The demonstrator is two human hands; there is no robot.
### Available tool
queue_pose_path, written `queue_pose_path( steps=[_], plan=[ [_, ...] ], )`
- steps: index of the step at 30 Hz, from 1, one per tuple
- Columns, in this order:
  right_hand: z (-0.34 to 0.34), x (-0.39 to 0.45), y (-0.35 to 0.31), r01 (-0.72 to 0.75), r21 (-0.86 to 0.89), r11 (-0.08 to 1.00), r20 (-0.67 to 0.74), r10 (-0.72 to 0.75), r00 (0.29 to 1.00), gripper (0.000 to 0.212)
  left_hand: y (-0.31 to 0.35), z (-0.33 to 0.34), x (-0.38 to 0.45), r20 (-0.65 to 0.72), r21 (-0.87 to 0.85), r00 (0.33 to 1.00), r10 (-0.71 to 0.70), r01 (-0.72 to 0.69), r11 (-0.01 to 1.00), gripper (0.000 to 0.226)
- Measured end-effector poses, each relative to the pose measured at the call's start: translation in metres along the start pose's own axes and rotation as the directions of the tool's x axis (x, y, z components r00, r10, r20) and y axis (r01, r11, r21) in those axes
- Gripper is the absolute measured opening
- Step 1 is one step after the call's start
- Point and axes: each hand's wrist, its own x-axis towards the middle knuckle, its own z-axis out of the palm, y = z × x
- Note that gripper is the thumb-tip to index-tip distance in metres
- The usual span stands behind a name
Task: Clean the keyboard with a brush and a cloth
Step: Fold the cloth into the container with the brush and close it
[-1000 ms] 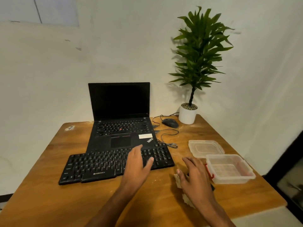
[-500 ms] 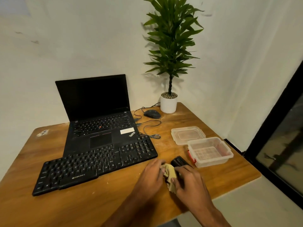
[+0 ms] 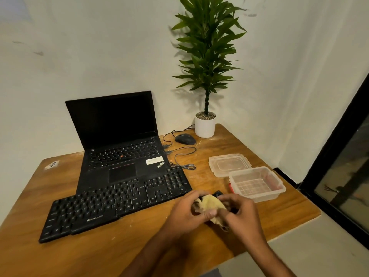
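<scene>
One lidless clear tub (image 3: 257, 183) beside its lid (image 3: 229, 164).

Your left hand (image 3: 185, 213): bare, no glove, no ring or watch visible. Your right hand (image 3: 242, 218): bare, same condition. Both forearms uncovered to frame edge; no sleeve, cuff or strap in view. Fingernails short where visible; detail blurred.
</scene>
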Motion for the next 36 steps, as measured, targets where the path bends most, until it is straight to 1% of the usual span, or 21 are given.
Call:
queue_pose_path(
  steps=[1, 2, 3, 5, 8, 10, 12, 13, 15, 17, 20, 22, 23, 25, 26, 28, 29, 30, 32, 34, 36],
  plan=[
    [-0.003, 0.002, -0.003, -0.034, 0.099, 0.995, 0.008, 0.034, 0.999, 0.030, 0.004, -0.001, 0.001, 0.006, -0.026, 1.000, -0.004, 0.004, 1.000, 0.055],
    [-0.007, 0.005, -0.006, -0.065, 0.186, 0.980, 0.022, 0.062, 0.998, 0.028, 0.007, -0.003, 0.002, -0.004, -0.052, 1.000, -0.012, 0.012, 0.999, 0.051],
    [-0.010, 0.007, -0.009, -0.092, 0.262, 0.961, 0.041, 0.084, 0.996, 0.025, 0.011, -0.004, 0.002, -0.026, -0.095, 0.999, -0.033, 0.031, 0.995, 0.043],
    [-0.014, 0.011, -0.015, -0.142, 0.379, 0.914, 0.078, 0.121, 0.990, 0.021, 0.020, -0.008, 0.004, -0.067, -0.233, 0.993, -0.101, 0.083, 0.969, 0.028],
    [-0.016, 0.014, -0.021, -0.177, 0.474, 0.863, 0.110, 0.141, 0.984, 0.017, 0.035, -0.012, 0.005, -0.055, -0.439, 0.974, -0.220, 0.175, 0.881, 0.030],
    [-0.017, 0.015, -0.022, -0.155, 0.501, 0.851, 0.109, 0.116, 0.987, 0.016, 0.043, -0.014, 0.005, -0.053, -0.495, 0.958, -0.280, 0.219, 0.841, 0.034],
    [-0.019, 0.017, -0.020, -0.086, 0.469, 0.879, 0.103, 0.042, 0.994, 0.017, 0.049, -0.015, 0.004, -0.066, -0.536, 0.942, -0.330, 0.246, 0.808, 0.038],
    [-0.021, 0.017, -0.018, -0.044, 0.437, 0.898, 0.117, -0.008, 0.993, 0.023, 0.052, -0.015, 0.003, -0.077, -0.554, 0.933, -0.352, 0.253, 0.793, 0.039],
    [-0.025, 0.017, -0.016, 0.002, 0.381, 0.925, 0.186, -0.079, 0.979, 0.045, 0.055, -0.019, 0.004, -0.113, -0.557, 0.920, -0.375, 0.254, 0.791, 0.042],
    [-0.028, 0.016, -0.014, 0.000, 0.370, 0.929, 0.263, -0.104, 0.959, 0.063, 0.057, -0.023, 0.005, -0.141, -0.544, 0.914, -0.380, 0.249, 0.802, 0.043],
    [-0.031, 0.016, -0.017, -0.042, 0.412, 0.910, 0.344, -0.113, 0.932, 0.073, 0.059, -0.025, 0.004, -0.149, -0.542, 0.906, -0.397, 0.261, 0.798, 0.045],
    [-0.032, 0.017, -0.018, -0.080, 0.432, 0.898, 0.399, -0.111, 0.910, 0.073, 0.061, -0.024, 0.004, -0.147, -0.566, 0.892, -0.428, 0.279, 0.776, 0.053],
    [-0.032, 0.017, -0.020, -0.094, 0.435, 0.896, 0.413, -0.106, 0.905, 0.069, 0.061, -0.025, 0.005, -0.135, -0.587, 0.884, -0.447, 0.292, 0.755, 0.058],
    [-0.029, 0.017, -0.024, -0.105, 0.421, 0.901, 0.376, -0.067, 0.924, 0.054, 0.063, -0.027, 0.005, -0.061, -0.640, 0.878, -0.476, 0.331, 0.693, 0.062],
    [-0.028, 0.017, -0.026, -0.113, 0.411, 0.905, 0.346, -0.040, 0.937, 0.047, 0.064, -0.029, 0.005, -0.013, -0.681, 0.879, -0.476, 0.341, 0.648, 0.059],
    [-0.025, 0.017, -0.028, -0.159, 0.431, 0.888, 0.322, 0.014, 0.947, 0.038, 0.064, -0.031, 0.004, 0.066, -0.765, 0.884, -0.463, 0.343, 0.545, 0.055],
    [-0.024, 0.018, -0.028, -0.202, 0.461, 0.864, 0.314, 0.054, 0.948, 0.036, 0.063, -0.032, 0.005, 0.087, -0.779, 0.881, -0.465, 0.351, 0.519, 0.061],
    [-0.024, 0.019, -0.028, -0.248, 0.491, 0.835, 0.305, 0.102, 0.947, 0.035, 0.061, -0.032, 0.005, 0.092, -0.774, 0.874, -0.478, 0.365, 0.517, 0.066],
    [-0.023, 0.022, -0.028, -0.305, 0.513, 0.802, 0.306, 0.161, 0.938, 0.030, 0.058, -0.031, 0.006, 0.064, -0.741, 0.860, -0.506, 0.380, 0.553, 0.071],
    [-0.021, 0.022, -0.028, -0.287, 0.455, 0.843, 0.340, 0.133, 0.931, 0.020, 0.059, -0.031, 0.008, 0.031, -0.693, 0.872, -0.489, 0.371, 0.618, 0.071],
    [-0.018, 0.019, -0.028, -0.241, 0.335, 0.911, 0.369, 0.108, 0.923, 0.043, 0.063, -0.031, 0.009, 0.036, -0.633, 0.902, -0.431, 0.354, 0.688, 0.069]
  ],
)
